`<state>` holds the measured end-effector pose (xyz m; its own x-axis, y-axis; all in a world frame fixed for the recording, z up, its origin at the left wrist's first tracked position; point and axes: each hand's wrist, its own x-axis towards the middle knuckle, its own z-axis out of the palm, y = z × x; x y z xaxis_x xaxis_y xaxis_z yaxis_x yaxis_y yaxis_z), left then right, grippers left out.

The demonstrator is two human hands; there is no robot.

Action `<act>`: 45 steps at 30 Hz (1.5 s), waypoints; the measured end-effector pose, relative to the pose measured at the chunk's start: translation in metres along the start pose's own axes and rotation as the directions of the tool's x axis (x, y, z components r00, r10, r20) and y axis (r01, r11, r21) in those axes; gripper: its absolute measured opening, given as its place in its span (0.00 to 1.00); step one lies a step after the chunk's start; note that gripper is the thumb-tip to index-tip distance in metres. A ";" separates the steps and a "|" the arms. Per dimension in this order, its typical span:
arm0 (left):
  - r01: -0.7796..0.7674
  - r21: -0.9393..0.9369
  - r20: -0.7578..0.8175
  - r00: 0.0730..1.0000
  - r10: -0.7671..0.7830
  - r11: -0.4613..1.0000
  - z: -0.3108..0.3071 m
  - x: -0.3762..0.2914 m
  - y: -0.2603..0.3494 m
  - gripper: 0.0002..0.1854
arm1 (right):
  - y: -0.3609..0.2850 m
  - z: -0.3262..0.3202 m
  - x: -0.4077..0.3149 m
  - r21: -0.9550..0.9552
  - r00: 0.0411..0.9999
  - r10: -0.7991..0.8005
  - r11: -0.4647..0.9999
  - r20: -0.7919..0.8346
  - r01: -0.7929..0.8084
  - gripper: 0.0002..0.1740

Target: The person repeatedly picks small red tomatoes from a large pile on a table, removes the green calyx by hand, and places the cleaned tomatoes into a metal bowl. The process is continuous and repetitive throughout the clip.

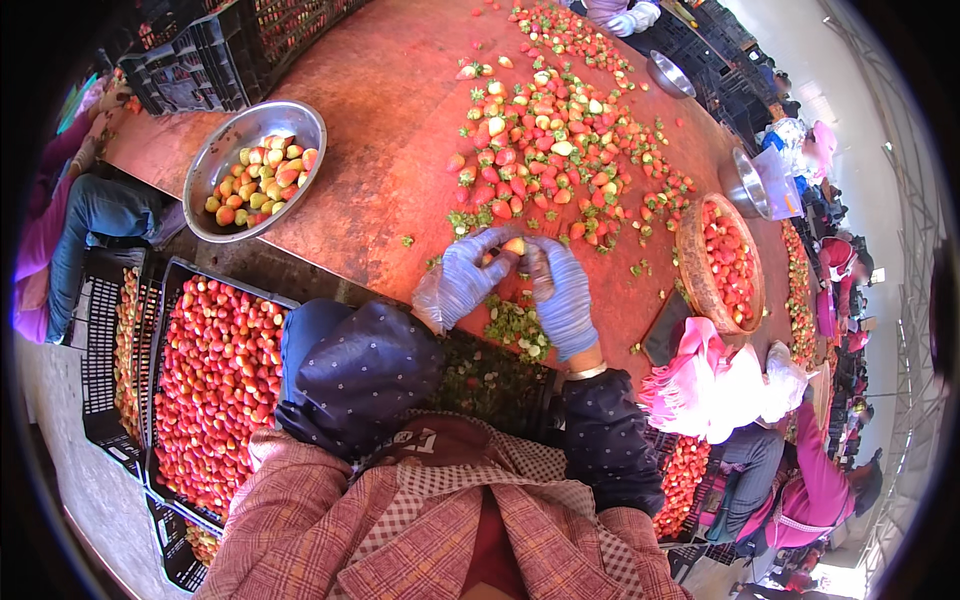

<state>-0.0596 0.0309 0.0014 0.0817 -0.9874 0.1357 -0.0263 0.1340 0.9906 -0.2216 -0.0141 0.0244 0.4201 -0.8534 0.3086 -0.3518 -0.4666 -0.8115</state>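
Both hands wear bluish gloves and meet over the near edge of a red table (360, 172). A small pale-red strawberry (514, 246) is between the fingertips of my left hand (469, 274) and my right hand (559, 292); which hand bears it is hard to tell. Just beyond them spreads a heap of strawberries (540, 150), many with green leaves on. Cut green strawberry tops (517, 326) lie under and between my hands at the table edge. A steel bowl (319, 161) to the left holds strawberries without leaves.
A black crate (172, 262) full of red strawberries stands at the left, near a seated person. A round basket (686, 262) of strawberries, a dark flat object (666, 328) and pink cloth (694, 382) are at the right, where a co-worker sits. Black crates (247, 56) stand at the upper left.
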 end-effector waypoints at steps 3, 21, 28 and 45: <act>0.188 -0.430 0.100 0.982 -0.161 0.883 -0.011 -0.006 -0.001 0.21 | -0.007 0.008 -0.004 0.297 0.974 0.223 0.928 0.046 -0.226 0.15; 0.135 -0.224 -0.228 0.956 -0.187 0.965 -0.035 0.013 0.005 0.23 | 0.009 0.010 0.086 0.130 0.992 0.108 0.985 0.067 -0.116 0.20; -0.033 0.013 -0.137 0.990 0.034 0.999 -0.020 0.004 0.007 0.19 | -0.019 0.013 0.016 0.530 0.964 0.218 0.806 0.150 -0.265 0.20; 0.252 -0.765 0.167 0.967 -0.195 0.593 -0.026 0.007 0.008 0.21 | 0.043 -0.006 0.064 -0.337 0.997 0.016 0.941 -0.070 -0.038 0.18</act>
<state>-0.0336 0.0277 0.0107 -0.0822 -0.9945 -0.0644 0.7671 -0.1044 0.6329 -0.2152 -0.0898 0.0119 0.3549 -0.8748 0.3298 -0.6290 -0.4844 -0.6080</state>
